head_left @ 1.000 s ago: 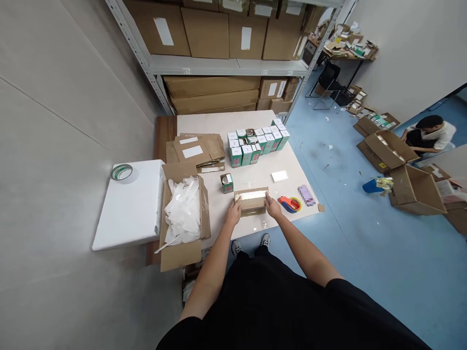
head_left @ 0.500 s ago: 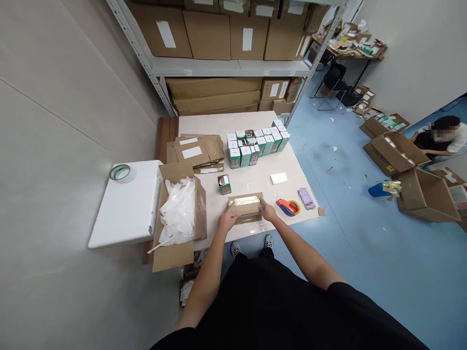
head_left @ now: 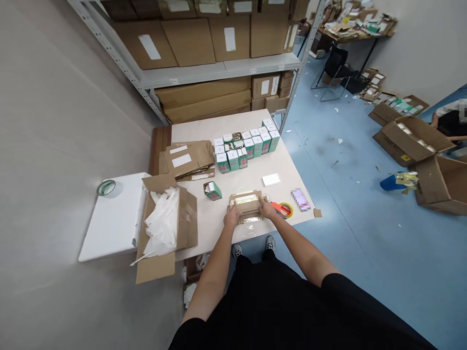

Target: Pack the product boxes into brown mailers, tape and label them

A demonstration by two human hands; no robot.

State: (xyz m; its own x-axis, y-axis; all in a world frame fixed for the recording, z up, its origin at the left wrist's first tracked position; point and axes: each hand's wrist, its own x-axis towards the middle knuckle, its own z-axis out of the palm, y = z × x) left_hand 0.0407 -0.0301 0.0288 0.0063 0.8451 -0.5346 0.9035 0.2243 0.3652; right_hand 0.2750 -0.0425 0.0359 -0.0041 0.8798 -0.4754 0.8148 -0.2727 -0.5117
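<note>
1. The low, oblong brown cardboard box (head_left: 248, 204) with shiny tape along its top is in front of me, near the front edge of the pale, flat-topped desk (head_left: 209, 231); whether it rests flat or is slightly raised, I can't tell

2. Its long axis runs left to right across my body, so it lies between my two sets of fingers, and neither hand is nearer: both touch it

3. My left hand (head_left: 231, 217) has its fingers partly curled on the left end, towards the front corner

4. My right hand (head_left: 267, 209) has its fingers partly curled on the right end; the undersides of both grips are hidden

5. Just beside my right hand is the orange, blue and yellow tool (head_left: 282, 209); beyond my left stands the lone green-and-white carton (head_left: 212, 191), apart from the box
</note>
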